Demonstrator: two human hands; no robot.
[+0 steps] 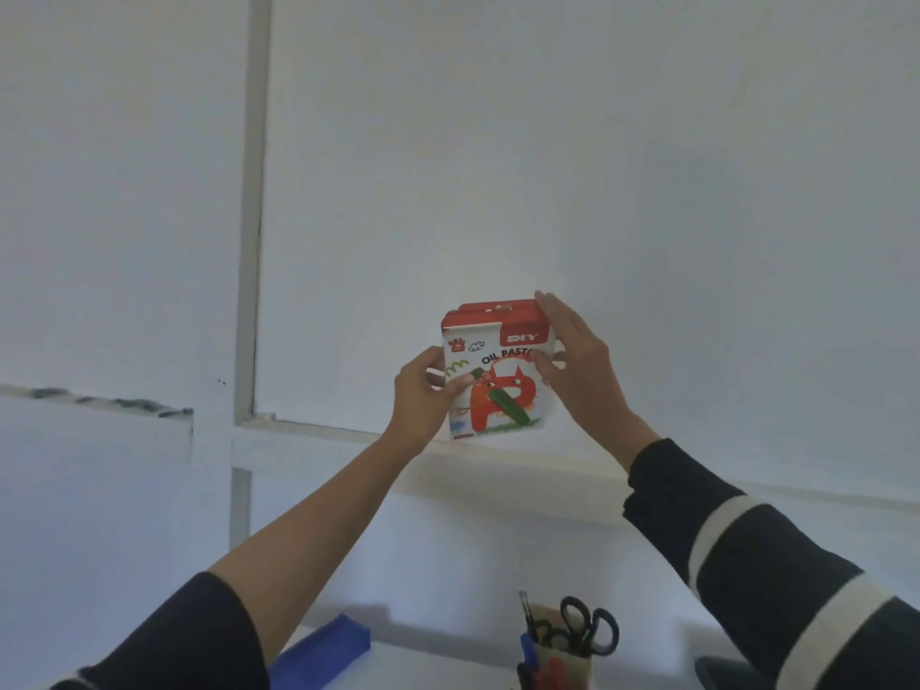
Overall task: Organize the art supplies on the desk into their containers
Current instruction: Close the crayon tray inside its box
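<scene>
The left grip [420, 390] clasps the left edge of the oil pastel box [498, 385], with its thumb pressed across the printed front and its fingers curled behind. The right grip [580, 361] pinches the right edge, thumb on the front and long fingers lying straight up the side to the top corner. The box is flat, glossy cardboard. A red band marked DIY runs across the top, and the white face below carries lettering that starts "OIL PAST", a red cartoon cat and green crayons. It stands upright, slightly tilted, before a plain white wall, its lower edge at a narrow white ledge [522, 463]. Whether it rests there, I cannot tell. Both arms reach up and away, the left forearm bare, the right in a dark sleeve [747, 555] with white stripes. Near, on the tabletop [433, 662], a beige cup [567, 662] holds black-handled scissors [592, 625], and a blue block [328, 649] lies to its left.
</scene>
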